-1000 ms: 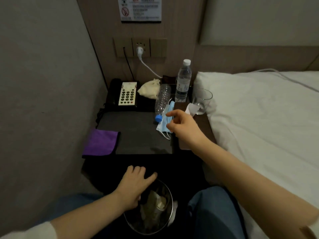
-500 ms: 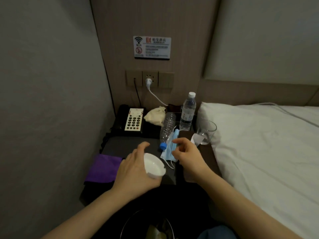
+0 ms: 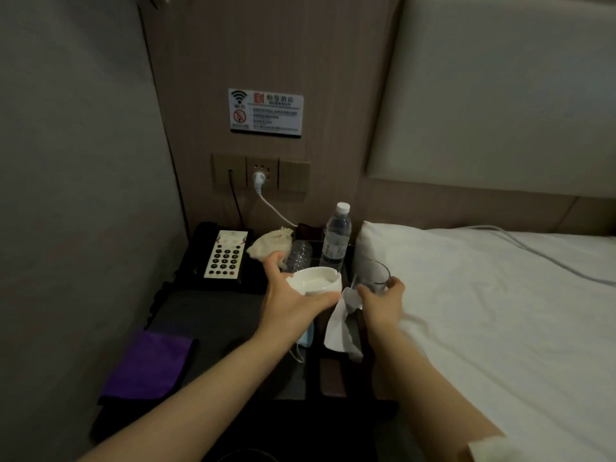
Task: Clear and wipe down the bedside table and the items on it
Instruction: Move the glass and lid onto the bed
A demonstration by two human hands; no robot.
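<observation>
Left hand (image 3: 293, 303) grips ashtray (image 3: 315, 281) — rim tilted, opening facing camera.

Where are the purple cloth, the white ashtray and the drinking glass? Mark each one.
purple cloth (image 3: 146, 365), head view, middle of its folded top.
white ashtray (image 3: 316, 280), head view, inside of the dish.
drinking glass (image 3: 373, 276), head view, clear side wall.

Lighting: dim, soft, no lamp showing. Bed (image 3: 483, 311) at 3 o'clock is catching the most light; table (image 3: 206, 315) at 7 o'clock is sinking into shadow. No glare. Wide-angle bending is showing along the edges. Detail is staying soft and grainy throughout.
</observation>
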